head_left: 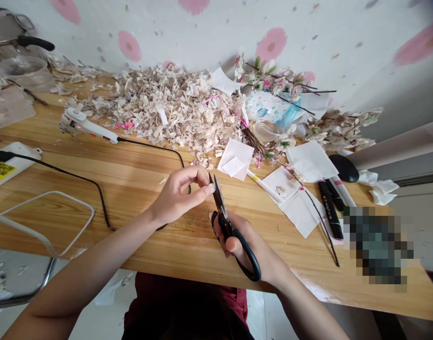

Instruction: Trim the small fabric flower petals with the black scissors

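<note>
Fingers of my right hand (242, 241) are wrapped through the handles of black-handled scissors (221, 208). The blades point away from me and are slightly apart. My left hand (182, 193) pinches a tiny pale piece (212, 187) between thumb and index finger, right beside the scissor tips. What the piece is, I cannot make out. Behind both hands a large heap of dried, pale petal-like pieces (174, 104) spreads along the wall. A glue gun (90, 126) lies to the left, its black cord running toward my left wrist.
Artificial blossom branches (280, 85) lie at the back right. White paper squares (313, 160), black markers (330, 210) and a thin dark stem (318, 215) are on the right. A power strip (14, 163), white cable (90, 208) and plastic tub (27, 73) occupy the left side.
</note>
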Demonstrator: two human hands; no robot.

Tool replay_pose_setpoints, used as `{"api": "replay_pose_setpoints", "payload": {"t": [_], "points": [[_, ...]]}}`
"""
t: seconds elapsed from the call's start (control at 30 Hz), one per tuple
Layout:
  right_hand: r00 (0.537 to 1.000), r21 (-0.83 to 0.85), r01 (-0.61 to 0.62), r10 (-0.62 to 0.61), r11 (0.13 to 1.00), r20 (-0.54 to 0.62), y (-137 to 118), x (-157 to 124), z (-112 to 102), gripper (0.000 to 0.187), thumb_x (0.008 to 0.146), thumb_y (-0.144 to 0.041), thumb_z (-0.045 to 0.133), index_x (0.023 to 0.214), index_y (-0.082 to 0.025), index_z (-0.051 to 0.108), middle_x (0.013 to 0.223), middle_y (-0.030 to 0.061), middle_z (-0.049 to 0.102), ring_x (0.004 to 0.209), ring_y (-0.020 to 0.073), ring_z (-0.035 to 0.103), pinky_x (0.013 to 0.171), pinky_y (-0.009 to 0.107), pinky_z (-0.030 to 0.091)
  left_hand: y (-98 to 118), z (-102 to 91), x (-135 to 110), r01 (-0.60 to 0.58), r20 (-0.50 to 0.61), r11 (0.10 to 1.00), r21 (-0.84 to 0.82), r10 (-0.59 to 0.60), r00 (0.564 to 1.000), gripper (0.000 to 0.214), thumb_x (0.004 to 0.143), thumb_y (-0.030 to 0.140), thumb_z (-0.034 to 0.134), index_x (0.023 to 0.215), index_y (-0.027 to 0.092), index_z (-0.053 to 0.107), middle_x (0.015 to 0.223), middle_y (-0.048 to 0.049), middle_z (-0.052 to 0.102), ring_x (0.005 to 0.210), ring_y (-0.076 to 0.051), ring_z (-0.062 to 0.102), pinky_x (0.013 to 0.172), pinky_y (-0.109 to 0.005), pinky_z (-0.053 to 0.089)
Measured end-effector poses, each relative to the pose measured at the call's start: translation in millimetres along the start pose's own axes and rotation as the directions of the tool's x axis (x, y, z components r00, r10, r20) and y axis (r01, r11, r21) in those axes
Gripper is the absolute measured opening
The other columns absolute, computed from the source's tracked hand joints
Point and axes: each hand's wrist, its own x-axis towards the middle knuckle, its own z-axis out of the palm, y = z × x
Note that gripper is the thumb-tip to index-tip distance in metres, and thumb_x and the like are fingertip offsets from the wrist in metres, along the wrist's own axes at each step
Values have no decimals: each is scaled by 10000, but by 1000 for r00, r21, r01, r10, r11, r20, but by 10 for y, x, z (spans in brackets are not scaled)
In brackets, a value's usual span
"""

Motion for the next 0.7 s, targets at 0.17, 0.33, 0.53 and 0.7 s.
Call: {"api": "replay_pose_setpoints", "payload": {"t": [0.17,0.33,0.53,0.7], "points": [[1000,-4,-19,19,1000,6,-14,-12,-2,660,752,-836,397,755,-179,462,651,-22,436,588,128,356,569,262,290,13,-20,14,-18,17,999,37,18,1000,163,833,210,598,697,189,511,714,14,517,705,-136,485,680,-264,400],[998,47,-67,67,997,16,-23,-24,-3,669,728,-849,418,742,-181,456,607,-33,439,535,115,384,524,249,299,39,-27,7,-18,18,998,64,16,1000,162,831,217,591,694,194,508,710,11,518,716,-144,493,688,-273,404],[994,64,-110,109,992,17,-41,-26,-11,659,707,-848,458,705,-189,430,578,-45,420,487,97,376,470,231,292,58,-50,39,10,11,997,77,-11,1000,208,799,275,604,643,201,490,671,12,497,676,-152,474,654,-289,412],[992,80,-128,126,989,21,-7,-47,-15,649,696,-835,495,704,-189,431,548,-54,420,448,86,398,429,213,293,33,-109,73,-6,50,996,87,1,999,208,793,265,589,626,199,484,645,13,487,652,-149,451,644,-296,384]]}}
